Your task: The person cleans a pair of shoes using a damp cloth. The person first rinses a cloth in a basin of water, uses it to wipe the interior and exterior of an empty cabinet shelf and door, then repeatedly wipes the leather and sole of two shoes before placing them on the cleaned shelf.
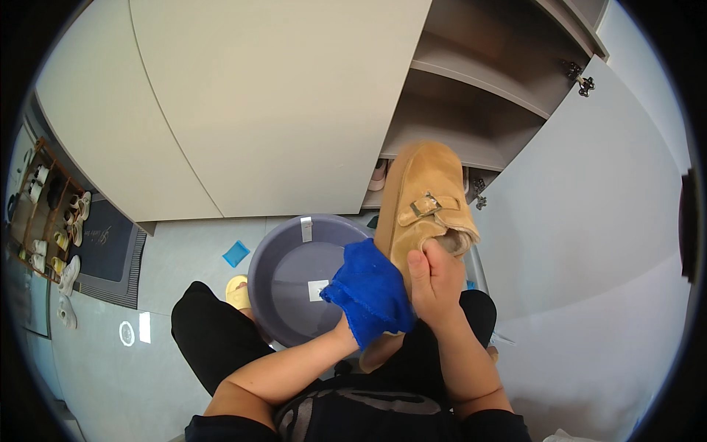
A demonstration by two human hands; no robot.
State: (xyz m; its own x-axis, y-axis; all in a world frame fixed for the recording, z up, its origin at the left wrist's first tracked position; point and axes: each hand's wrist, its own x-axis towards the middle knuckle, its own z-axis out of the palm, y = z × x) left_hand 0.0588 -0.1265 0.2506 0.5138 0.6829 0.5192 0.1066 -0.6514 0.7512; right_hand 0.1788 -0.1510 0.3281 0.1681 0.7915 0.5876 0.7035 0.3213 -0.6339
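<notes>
A tan suede shoe with a buckled strap and a fleecy lining is held up in front of me, its toe towards the cabinet. My right hand grips it at the opening, the thumb outside. A blue cloth covers most of my left hand and lies against the shoe's left side near the heel. The fingers under the cloth are hidden. Just left of the cloth, a grey plastic basin stands on the floor between my knees. Another tan item, partly hidden, shows below the cloth.
The cabinet stands ahead, with its right door open and shoes on the bottom shelf. A blue packet lies left of the basin. At far left are a shoe rack and a dark mat.
</notes>
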